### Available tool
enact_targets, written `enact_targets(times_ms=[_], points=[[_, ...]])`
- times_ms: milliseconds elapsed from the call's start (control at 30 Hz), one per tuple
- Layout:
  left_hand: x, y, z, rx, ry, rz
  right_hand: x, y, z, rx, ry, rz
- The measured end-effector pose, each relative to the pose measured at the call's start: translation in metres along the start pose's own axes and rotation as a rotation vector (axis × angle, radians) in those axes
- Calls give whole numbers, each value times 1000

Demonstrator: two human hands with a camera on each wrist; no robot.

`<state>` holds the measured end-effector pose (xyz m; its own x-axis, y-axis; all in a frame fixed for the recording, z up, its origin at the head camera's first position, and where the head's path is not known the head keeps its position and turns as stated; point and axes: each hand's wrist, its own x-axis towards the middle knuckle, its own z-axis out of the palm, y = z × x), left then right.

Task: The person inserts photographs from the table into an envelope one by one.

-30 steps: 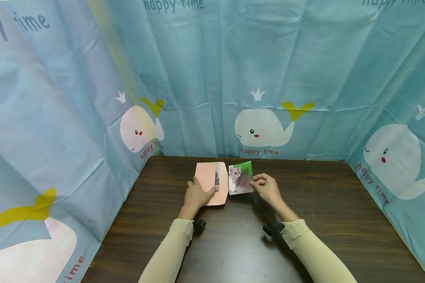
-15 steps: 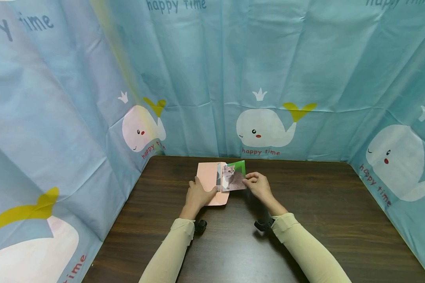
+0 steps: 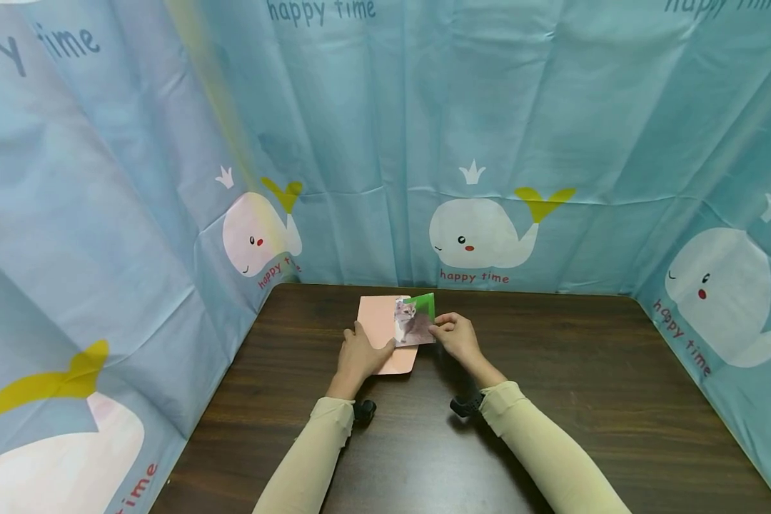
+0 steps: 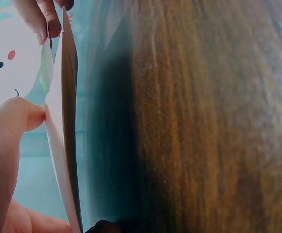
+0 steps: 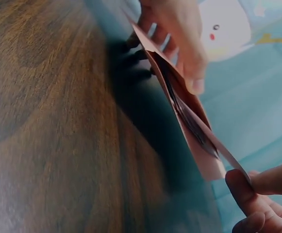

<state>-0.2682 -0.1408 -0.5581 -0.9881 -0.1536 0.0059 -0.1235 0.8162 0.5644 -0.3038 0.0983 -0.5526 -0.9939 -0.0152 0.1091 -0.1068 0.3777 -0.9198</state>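
Note:
My left hand (image 3: 358,357) grips a pink envelope (image 3: 375,318) above the table, thumb on the near face and other fingers behind it. Its mouth faces right, with a flap (image 5: 211,167) sticking out on that side. My right hand (image 3: 459,341) pinches the right edge of a cat photo (image 3: 417,327) with a green corner, between thumb and fingers. In the right wrist view, the photo (image 5: 223,151) slants into the gaping mouth of the envelope, beside dark-edged flat sheets (image 5: 191,124) inside. How deep the photo reaches is hidden.
A dark brown wooden table (image 3: 591,400) lies beneath both hands. Blue curtains (image 3: 373,143) printed with whales stand along its back and sides. Each wrist wears a black strapped device (image 3: 466,405).
My right hand has moved left with the cat photo, from beside the envelope to over its mouth. The grey-blue picture strip there is now covered. My left hand keeps its hold.

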Motion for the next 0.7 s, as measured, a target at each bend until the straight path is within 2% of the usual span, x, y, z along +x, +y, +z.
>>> enact_targets(times_ms=[367,700], points=[[-1,3,-5,5,15,12,-4,-3,9,-36,23,7],[-2,3,-3,-3,17,9,-1,-2,23,-17,0,-23]])
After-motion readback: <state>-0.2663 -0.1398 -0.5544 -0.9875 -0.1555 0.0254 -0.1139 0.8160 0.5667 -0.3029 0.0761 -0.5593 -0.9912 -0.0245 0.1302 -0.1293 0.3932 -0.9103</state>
